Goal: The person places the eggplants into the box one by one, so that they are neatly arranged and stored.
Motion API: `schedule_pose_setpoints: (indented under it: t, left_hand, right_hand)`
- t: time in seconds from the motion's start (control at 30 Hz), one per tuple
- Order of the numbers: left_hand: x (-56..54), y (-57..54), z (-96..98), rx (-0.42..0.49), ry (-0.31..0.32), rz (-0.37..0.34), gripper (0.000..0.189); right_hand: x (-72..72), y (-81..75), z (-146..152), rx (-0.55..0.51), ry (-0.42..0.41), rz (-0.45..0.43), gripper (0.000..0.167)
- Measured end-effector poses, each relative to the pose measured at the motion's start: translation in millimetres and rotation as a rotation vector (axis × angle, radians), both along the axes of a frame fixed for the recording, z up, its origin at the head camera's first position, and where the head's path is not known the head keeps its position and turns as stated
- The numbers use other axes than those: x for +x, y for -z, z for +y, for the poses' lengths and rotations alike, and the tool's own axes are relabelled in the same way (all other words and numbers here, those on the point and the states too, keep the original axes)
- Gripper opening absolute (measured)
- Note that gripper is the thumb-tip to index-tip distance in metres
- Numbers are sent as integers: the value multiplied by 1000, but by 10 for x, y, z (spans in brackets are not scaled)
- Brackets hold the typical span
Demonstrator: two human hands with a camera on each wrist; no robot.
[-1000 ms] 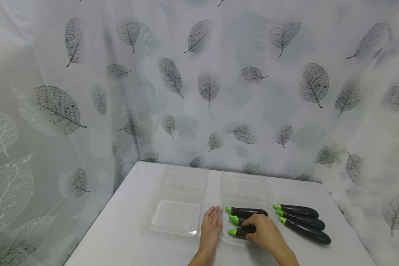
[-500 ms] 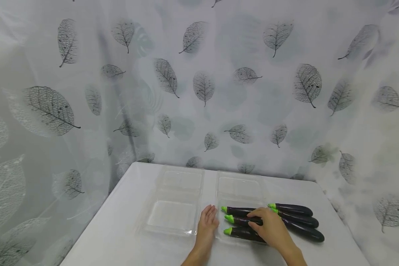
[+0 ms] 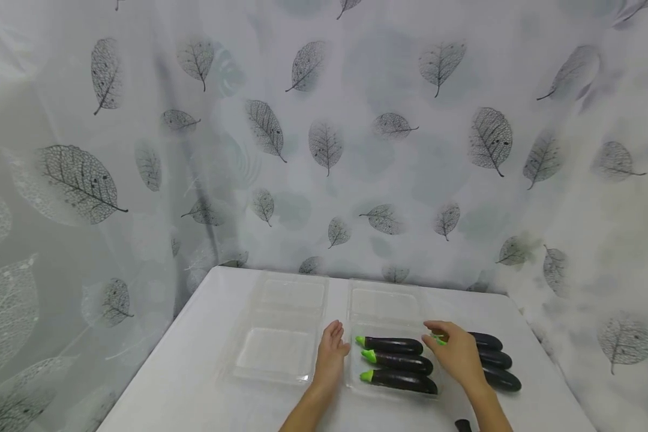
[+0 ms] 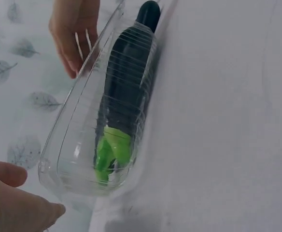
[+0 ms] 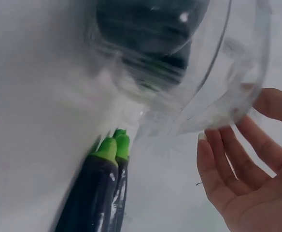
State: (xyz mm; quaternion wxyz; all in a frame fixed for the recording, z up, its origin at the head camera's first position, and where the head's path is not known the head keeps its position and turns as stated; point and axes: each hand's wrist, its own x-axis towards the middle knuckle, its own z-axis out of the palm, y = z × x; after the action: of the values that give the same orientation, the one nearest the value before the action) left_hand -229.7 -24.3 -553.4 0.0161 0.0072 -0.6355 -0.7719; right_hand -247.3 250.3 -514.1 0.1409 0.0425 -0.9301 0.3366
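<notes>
Three dark eggplants (image 3: 398, 362) with green caps lie side by side in the near half of an opened clear plastic clamshell container (image 3: 354, 384). My left hand (image 3: 330, 355) is held beside the container's left edge, fingers extended. In the left wrist view its thumb and fingertips (image 4: 15, 174) are near the container's corner. My right hand (image 3: 456, 354) is at the container's right edge, thumb and fingers spread apart. In the right wrist view those fingertips (image 5: 228, 133) are right at the clear rim (image 5: 257, 82), with no eggplant in the hand.
Three more eggplants (image 3: 501, 379) lie to the right, partly hidden behind my right hand. A second opened clear container (image 3: 272, 379) sits on the left of the white table (image 3: 194, 366). A leaf-patterned curtain (image 3: 324, 150) hangs behind. A small dark object (image 3: 462, 425) shows at the bottom edge.
My right hand has let go of the eggplants in the container and moved right to its edge. The left hand has stayed by the left edge. The view has shifted slightly.
</notes>
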Motion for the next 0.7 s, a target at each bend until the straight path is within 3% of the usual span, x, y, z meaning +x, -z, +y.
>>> schedule_pose_setpoints:
  t: [0.13,0.43,0.7]
  left_hand:
    - [-129,-22,-22,-44,-16,7,63]
    - [-433,33,-83,-33,-43,4,63]
    - [-636,77,-43,-3,-30,-9,64]
  right_hand:
    - [-97,59,87,-44,26,-16,38]
    - [-298,178,176,-200,75,-132,59]
    - [-421,278,275,-397,-3,-305,70]
